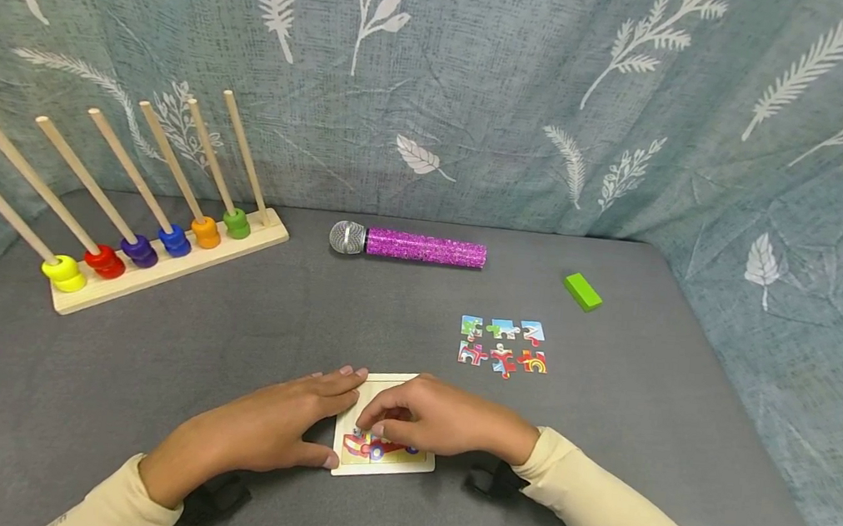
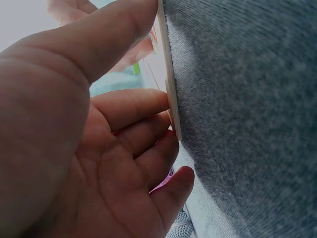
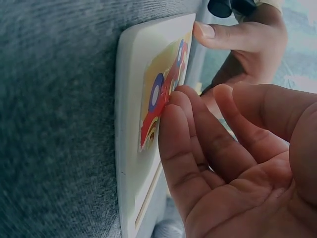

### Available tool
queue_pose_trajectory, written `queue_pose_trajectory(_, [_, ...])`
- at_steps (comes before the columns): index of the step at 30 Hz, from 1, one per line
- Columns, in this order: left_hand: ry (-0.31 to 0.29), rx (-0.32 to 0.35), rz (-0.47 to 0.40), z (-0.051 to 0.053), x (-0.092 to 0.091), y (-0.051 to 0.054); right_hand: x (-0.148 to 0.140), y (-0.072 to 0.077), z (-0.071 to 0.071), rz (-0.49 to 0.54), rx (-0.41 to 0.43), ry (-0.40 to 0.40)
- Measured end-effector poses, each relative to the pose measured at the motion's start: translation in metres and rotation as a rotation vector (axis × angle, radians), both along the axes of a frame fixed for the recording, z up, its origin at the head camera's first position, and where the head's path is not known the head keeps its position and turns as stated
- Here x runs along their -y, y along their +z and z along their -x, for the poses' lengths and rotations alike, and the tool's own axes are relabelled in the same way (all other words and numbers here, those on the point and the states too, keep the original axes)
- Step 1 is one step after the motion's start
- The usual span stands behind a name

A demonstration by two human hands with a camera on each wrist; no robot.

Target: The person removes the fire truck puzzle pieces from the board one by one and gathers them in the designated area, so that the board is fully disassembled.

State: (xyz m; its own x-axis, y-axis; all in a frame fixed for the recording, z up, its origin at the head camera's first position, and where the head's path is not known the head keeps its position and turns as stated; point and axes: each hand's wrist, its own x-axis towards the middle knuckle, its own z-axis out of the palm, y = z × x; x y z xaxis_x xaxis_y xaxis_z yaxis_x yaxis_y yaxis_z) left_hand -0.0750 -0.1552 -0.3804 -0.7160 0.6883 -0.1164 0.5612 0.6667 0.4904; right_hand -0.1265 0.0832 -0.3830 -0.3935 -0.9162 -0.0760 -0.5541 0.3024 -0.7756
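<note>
A small wooden puzzle tray [image 1: 383, 473] lies on the table, with joined pieces of a red vehicle picture [image 3: 157, 101] along its near side. My left hand [image 1: 265, 421] rests against the tray's left edge, thumb at the near left corner and fingertips at the far left. In the left wrist view, its fingers [image 2: 131, 106] touch the tray's thin edge. Over the tray is my right hand [image 1: 438, 415], its bent fingers touching the picture pieces. In the right wrist view, its thumb [image 3: 270, 106] stays off the tray; no piece shows between thumb and fingers.
Loose puzzle pieces [image 1: 501, 360] lie in two rows beyond the right hand. Farther back are a purple glittery microphone [image 1: 423, 247] and a green block [image 1: 583, 292]. A wooden peg stand [image 1: 165, 267] with coloured rings stands at the left. A patterned curtain [image 1: 481, 93] hangs behind.
</note>
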Motion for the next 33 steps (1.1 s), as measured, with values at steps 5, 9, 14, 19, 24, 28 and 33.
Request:
queue_pose_trajectory(5, [-0.001,0.000,0.001,0.0000,0.0003,0.0002,0.0003,0.0001,-0.0007,-0.002,0.002,0.002])
queue_pose_trajectory(9, [-0.003,-0.003,0.005,0.0002,0.0005,-0.0002,0.0016,0.0004,-0.0018,-0.011,-0.003,0.001])
queue_pose_trajectory(14, [-0.002,0.001,0.007,0.0007,0.0002,-0.0010,0.0023,-0.0007,-0.0023,-0.013,-0.016,0.003])
queue_pose_trajectory(19, [0.000,0.002,0.004,0.0010,0.0000,-0.0016,0.0015,-0.0021,-0.0027,0.009,-0.005,0.017])
queue_pose_trajectory(24, [-0.003,0.006,-0.003,0.0007,0.0005,-0.0012,-0.0002,-0.0025,-0.0018,0.041,0.031,0.038])
queue_pose_trajectory(28, [-0.005,0.002,-0.006,0.0005,0.0009,-0.0013,0.0005,-0.0015,-0.0014,0.052,0.059,0.054])
queue_pose_trajectory(33, [-0.006,0.003,-0.008,0.0008,0.0005,-0.0015,0.0014,-0.0041,-0.0022,0.084,0.048,0.051])
